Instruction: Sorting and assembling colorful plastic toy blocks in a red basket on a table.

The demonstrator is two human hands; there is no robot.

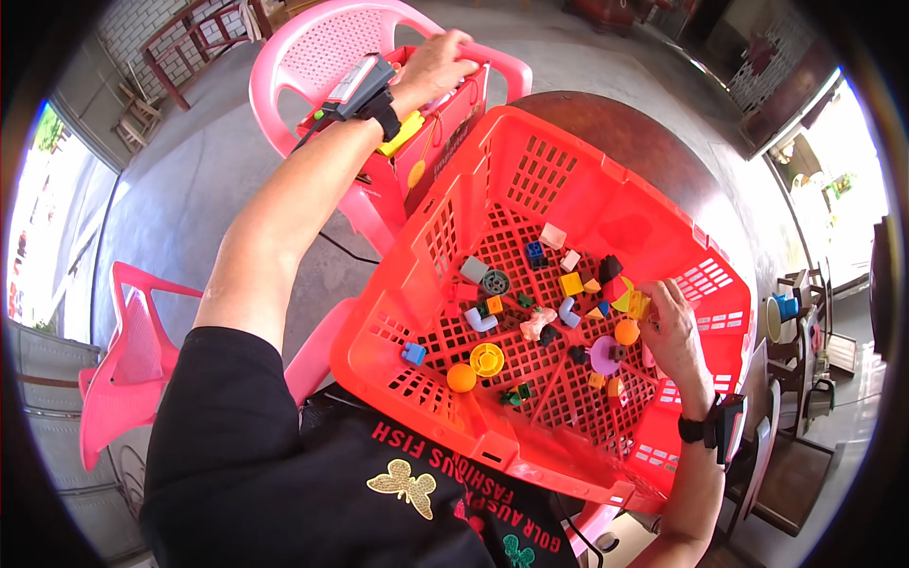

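Observation:
A large red plastic basket [603, 192] stands before me with loose toy building blocks and small toys on its lattice floor. Inside it on the right, my right hand [671, 330] has its fingertips at a yellow block [639, 304]. An orange ball [627, 331] and a purple disc [604, 355] lie near that hand. Further left are another orange ball [461, 378], a yellow wheel [487, 360] and a light-blue block [413, 353]. My left hand [437, 67] is over a red box [461, 135] of toys; whether it holds anything is hidden.
The red box rests on a pink plastic chair [341, 35]. A round brown table [596, 121] is beyond the basket. Another pink chair [128, 376] stands at the left. Dark wooden furniture [795, 468] is at the right. A black cable [348, 250] hangs below the box.

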